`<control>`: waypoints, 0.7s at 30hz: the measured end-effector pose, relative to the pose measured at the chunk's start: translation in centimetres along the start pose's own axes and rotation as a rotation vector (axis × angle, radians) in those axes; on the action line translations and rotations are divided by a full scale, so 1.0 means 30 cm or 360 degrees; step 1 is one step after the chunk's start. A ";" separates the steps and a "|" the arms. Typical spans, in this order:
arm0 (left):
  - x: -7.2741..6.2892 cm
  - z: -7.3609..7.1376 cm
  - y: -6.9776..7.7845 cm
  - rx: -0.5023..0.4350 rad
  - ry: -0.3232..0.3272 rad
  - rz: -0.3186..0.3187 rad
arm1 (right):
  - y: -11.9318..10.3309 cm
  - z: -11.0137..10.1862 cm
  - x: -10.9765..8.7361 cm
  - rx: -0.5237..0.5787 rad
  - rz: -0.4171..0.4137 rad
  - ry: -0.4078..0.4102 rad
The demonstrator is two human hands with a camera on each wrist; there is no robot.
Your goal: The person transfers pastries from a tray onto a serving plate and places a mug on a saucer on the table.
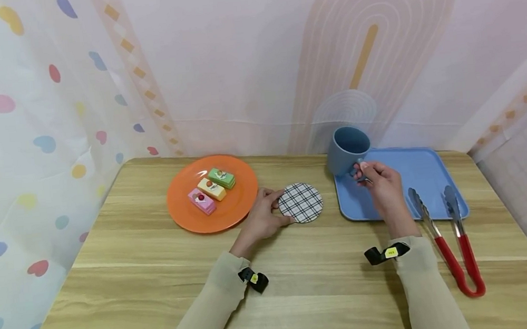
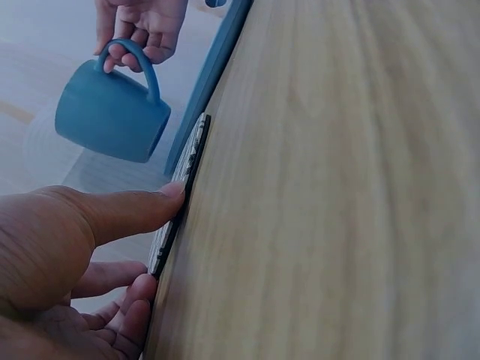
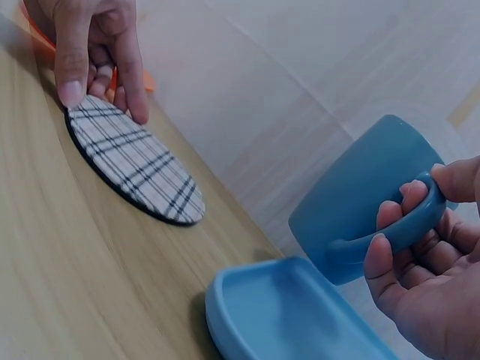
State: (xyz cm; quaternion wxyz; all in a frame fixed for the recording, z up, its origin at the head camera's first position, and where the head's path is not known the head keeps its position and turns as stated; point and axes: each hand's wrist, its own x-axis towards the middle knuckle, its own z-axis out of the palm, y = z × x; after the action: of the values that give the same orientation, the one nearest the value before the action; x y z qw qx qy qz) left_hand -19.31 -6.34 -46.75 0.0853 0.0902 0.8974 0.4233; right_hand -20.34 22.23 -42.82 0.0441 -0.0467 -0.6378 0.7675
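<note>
My right hand (image 1: 383, 184) grips the handle of a blue mug (image 1: 343, 158), with several fingers through the loop. The mug hangs above the far left corner of the blue tray (image 1: 388, 153); a gap under it shows in the right wrist view. On the wooden table lies a round black-and-white checked coaster (image 1: 301, 203). My left hand (image 1: 264, 214) pinches its left edge, thumb on the near side and fingers on the far side. In the left wrist view the coaster (image 2: 180, 199) appears edge-on, flat along the tabletop.
An orange plate (image 1: 180, 215) left of my left hand carries three toy cakes, pink (image 1: 202, 201), yellow (image 1: 212, 189) and green (image 1: 222, 177). Red-handled tongs (image 1: 463, 256) rest partly on the tray's right side, beside my right forearm. A patterned curtain (image 1: 234, 56) hangs behind the table.
</note>
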 end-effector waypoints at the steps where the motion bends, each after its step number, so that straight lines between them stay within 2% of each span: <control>1: 0.001 0.000 -0.001 -0.0001 0.0000 -0.0002 | -0.002 0.005 -0.002 -0.0003 -0.0008 -0.0007; 5: 0.001 0.002 0.000 0.0000 -0.0001 -0.0002 | -0.007 0.022 -0.014 -0.0058 -0.0035 -0.0040; 21: -0.002 -0.005 0.003 0.0003 -0.0013 -0.0013 | -0.002 0.086 -0.050 -0.0246 0.0003 -0.0113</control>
State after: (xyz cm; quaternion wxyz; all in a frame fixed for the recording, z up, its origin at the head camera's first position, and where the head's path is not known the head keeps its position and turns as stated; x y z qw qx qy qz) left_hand -19.27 -6.41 -46.58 0.0907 0.0883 0.8979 0.4216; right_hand -19.19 19.55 -42.28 0.0170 -0.0235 -0.6963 0.7172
